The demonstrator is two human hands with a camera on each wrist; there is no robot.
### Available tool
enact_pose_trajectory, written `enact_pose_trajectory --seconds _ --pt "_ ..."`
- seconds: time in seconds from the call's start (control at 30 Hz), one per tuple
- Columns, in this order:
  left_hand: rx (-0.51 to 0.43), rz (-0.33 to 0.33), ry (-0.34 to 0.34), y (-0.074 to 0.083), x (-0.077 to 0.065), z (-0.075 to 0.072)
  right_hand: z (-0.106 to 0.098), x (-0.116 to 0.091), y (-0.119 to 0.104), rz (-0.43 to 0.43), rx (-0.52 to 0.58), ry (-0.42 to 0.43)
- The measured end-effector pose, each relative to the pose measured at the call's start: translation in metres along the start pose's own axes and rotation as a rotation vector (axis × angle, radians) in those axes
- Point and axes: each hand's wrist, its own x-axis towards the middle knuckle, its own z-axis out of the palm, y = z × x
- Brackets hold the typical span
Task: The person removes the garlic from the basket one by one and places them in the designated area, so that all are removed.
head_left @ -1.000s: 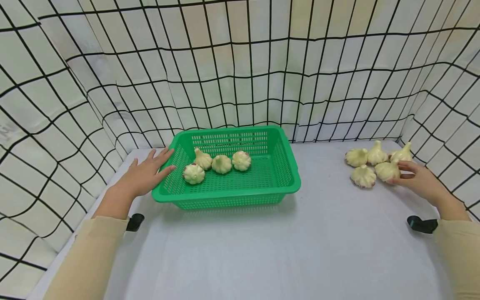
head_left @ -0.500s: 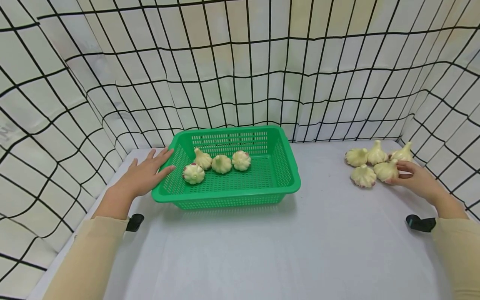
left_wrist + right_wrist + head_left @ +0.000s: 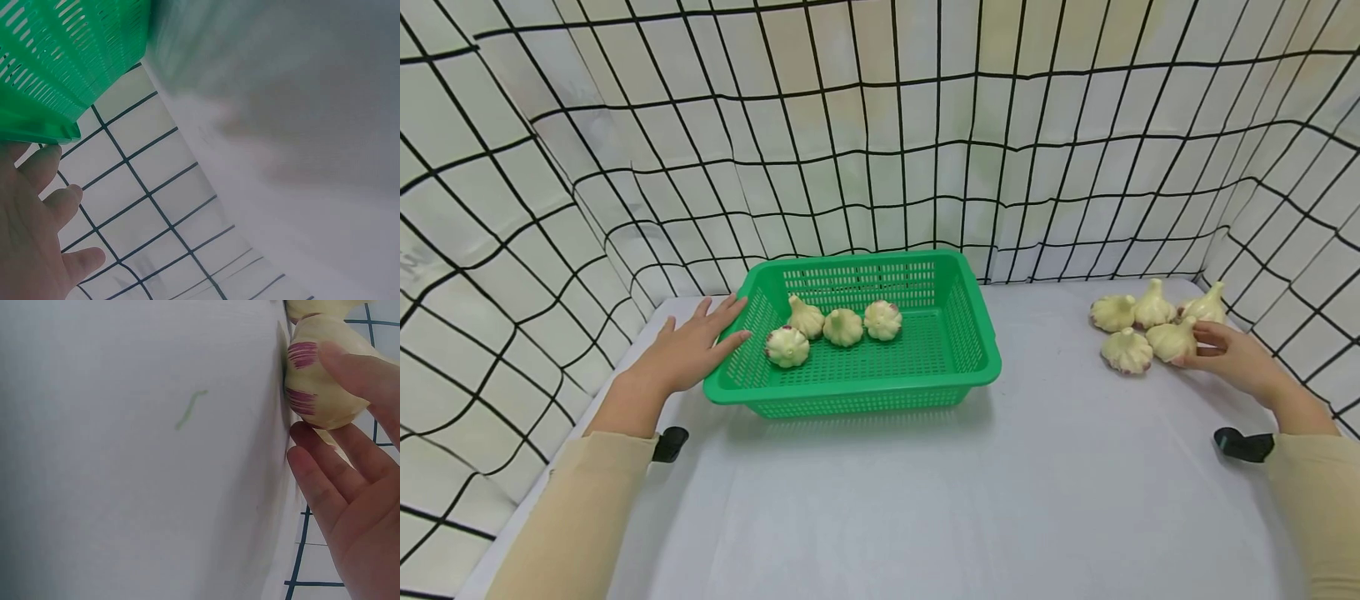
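Note:
At the right of the head view, my right hand holds a garlic bulb by its side, the stem pointing up. The right wrist view shows the thumb on one side of this purple-streaked bulb and fingers on the other. Several more garlic bulbs cluster around it on the table. My left hand lies with extended fingers against the left rim of a green plastic basket. Inside the basket, several garlic bulbs sit toward the left. The left wrist view shows the fingers touching the basket's rim.
A white-covered table bears everything. Black netting over white sheeting rises at the back and both sides. A dark wrist-worn device shows by the left sleeve, and another by the right.
The held bulb has tilted slightly so that its stem points up, and it has shifted a little to the left. My left hand and the basket stay put.

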Motion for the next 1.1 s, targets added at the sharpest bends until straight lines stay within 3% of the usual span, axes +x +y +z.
enact_pose_trajectory --seconds 0.53,0.77,1.1 --pt "-0.022 0.008 -0.004 -0.001 0.001 0.002 -0.004 -0.006 0.003 -0.044 0.001 -0.002" --pt "-0.024 0.008 -0.003 -0.001 0.0 0.001 -0.008 -0.014 -0.002 -0.064 -0.043 0.063" --pt "-0.033 0.006 -0.006 -0.002 -0.001 0.002 -0.015 -0.019 -0.01 -0.109 -0.023 0.166"
